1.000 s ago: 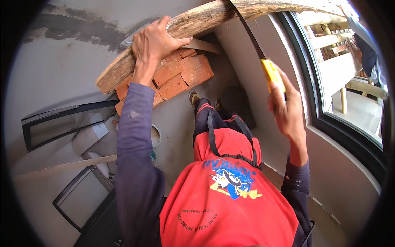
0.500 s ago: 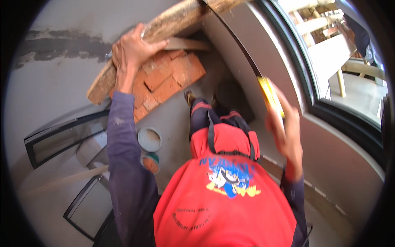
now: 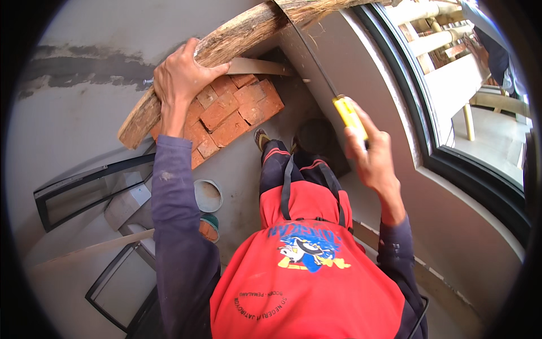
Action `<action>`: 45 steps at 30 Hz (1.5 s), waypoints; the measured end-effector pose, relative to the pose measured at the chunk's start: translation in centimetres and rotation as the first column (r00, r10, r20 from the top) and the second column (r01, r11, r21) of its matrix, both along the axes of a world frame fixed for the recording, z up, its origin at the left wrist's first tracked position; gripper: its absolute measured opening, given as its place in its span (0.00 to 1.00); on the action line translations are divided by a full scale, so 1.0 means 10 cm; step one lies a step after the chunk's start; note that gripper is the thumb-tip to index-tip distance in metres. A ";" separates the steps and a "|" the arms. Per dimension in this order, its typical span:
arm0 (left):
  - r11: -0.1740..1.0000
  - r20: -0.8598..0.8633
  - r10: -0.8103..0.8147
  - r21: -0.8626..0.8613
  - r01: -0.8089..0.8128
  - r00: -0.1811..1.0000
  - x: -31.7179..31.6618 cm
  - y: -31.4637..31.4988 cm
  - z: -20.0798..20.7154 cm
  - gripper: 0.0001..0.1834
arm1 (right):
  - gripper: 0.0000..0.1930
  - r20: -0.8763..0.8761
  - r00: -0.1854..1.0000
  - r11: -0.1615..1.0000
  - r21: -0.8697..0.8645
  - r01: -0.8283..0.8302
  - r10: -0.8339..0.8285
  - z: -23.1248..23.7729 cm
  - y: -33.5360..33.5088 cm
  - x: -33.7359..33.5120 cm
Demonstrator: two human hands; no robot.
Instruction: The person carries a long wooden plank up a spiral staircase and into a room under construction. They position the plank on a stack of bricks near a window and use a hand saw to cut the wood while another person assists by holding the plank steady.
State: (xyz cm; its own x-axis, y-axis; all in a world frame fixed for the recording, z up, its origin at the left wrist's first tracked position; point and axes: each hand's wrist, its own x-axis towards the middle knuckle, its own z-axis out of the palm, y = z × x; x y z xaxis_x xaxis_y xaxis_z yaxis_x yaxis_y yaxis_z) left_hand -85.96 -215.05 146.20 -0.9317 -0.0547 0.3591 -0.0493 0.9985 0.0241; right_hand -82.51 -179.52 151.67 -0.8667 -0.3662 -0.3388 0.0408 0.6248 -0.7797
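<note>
A long rough wooden plank spans the upper part of the view, from the left wall out past the window side. My left hand grips its near edge with the thumb along the side. My right hand is wrapped round the yellow handle of a handsaw. The saw's dark, narrow-looking blade runs up and left from the handle to the plank, crossing its edge near the top of the view. Small wood shavings hang by the plank close to the blade.
Stacked orange bricks lie below the plank, with a thin board above them. Two buckets stand on the floor beside my left arm. Black-framed panels lean at left. A black window frame borders the right; a person is outside.
My right hand has pushed the saw up and left, toward the plank, so less blade shows below it. My left hand stays on the plank.
</note>
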 end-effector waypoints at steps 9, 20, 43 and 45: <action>0.995 0.076 0.090 0.043 -0.094 0.993 0.07 0.06 0.02 0.35 | 0.23 -0.062 0.997 0.999 -0.001 0.038 -0.038 0.17 0.26 0.22; 1.000 0.001 -0.014 0.019 0.014 1.000 0.12 0.08 -0.02 0.35 | 0.25 -0.106 0.987 0.992 -0.022 0.122 -0.123 0.12 0.08 0.16; 0.993 0.001 0.057 0.106 -0.057 0.998 0.08 0.00 -0.16 0.34 | 0.23 0.019 0.997 0.997 -0.009 0.073 -0.073 0.26 0.06 0.12; 0.990 -0.026 0.038 0.139 -0.034 0.999 0.12 -0.02 -0.23 0.34 | 0.24 0.044 0.996 0.997 0.000 0.072 -0.072 0.26 0.05 0.04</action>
State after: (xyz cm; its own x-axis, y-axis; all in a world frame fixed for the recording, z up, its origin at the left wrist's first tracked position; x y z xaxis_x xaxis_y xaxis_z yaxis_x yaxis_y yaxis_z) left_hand -84.74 -215.23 143.94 -0.9176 -0.1387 0.3725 -0.0820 0.9831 0.1638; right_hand -82.08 -179.01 154.24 -0.8750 -0.3043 -0.3765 0.1198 0.6174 -0.7775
